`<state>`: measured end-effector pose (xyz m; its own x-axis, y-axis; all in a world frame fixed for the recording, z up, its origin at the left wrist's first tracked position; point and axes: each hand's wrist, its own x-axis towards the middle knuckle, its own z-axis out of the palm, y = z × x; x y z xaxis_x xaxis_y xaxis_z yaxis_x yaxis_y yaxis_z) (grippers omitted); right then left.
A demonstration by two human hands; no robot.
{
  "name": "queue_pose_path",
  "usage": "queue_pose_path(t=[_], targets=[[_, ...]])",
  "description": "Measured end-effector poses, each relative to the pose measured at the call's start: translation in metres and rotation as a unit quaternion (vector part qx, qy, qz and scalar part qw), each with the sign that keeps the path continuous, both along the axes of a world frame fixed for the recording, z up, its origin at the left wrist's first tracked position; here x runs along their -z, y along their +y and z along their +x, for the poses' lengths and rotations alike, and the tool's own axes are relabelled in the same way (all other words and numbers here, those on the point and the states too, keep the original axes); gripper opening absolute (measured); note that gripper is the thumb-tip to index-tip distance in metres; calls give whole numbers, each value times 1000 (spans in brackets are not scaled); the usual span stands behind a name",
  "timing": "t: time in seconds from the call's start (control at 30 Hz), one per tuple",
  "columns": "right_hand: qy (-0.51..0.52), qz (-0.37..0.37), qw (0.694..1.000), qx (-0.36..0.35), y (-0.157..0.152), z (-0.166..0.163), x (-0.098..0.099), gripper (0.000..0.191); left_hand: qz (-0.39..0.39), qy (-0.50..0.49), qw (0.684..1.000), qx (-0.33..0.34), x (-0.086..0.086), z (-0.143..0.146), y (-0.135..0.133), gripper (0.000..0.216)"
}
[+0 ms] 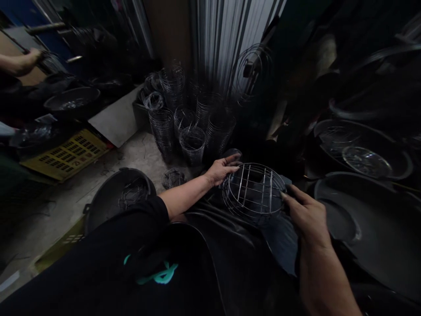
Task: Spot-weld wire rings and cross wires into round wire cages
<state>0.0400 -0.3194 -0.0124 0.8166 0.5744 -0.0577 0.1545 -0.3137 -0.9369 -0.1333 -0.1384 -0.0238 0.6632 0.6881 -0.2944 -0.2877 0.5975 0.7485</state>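
Note:
A round wire rack (251,186) with crossed bars is held level over my lap, between my two hands. Several rim wires show one below another at its edge; I cannot tell whether it is one piece or a stack. My left hand (221,171) grips the far left of the rim, thumb on the near side and fingers reaching beyond it. On the right side, my right hand (307,213) pinches the rim between thumb and fingers. Beneath the rack lies a dark, shiny apron (226,237) across my legs.
Tall stacks of wire rings (192,142) stand on the floor ahead. A black tub (95,206) with bent wire pieces sits at left, near a yellow crate (70,153). Large dark basins (378,219) line the right. Another person's hand (29,61) shows at far left.

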Motion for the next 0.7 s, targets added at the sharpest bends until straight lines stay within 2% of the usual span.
queue_pose_path(t=[0.17, 0.3, 0.4, 0.5, 0.6, 0.7], targets=[[-108, -66, 991, -39, 4, 5, 0, 56, -13, 1, 1000, 4, -4, -1, 1, 58], [-198, -164, 964, -73, 3, 3, -6, 63, -13, 6, 1000, 0, -9, -4, 0, 60], [-245, -210, 944, -73, -1, -2, -12, 68, -9, 14, 1000, 0, -13, -4, 0, 64], [-220, -202, 953, -59, -3, -3, -15, 65, -1, 23, 1000, 3, -17, 1, 2, 68], [-159, -158, 974, -44, -2, -2, -18, 58, 11, 28, 1000, 7, -20, 11, 5, 68], [-107, -121, 987, -19, 0, 0, -20, 59, 27, 32, 999, 5, -19, 19, 6, 67]])
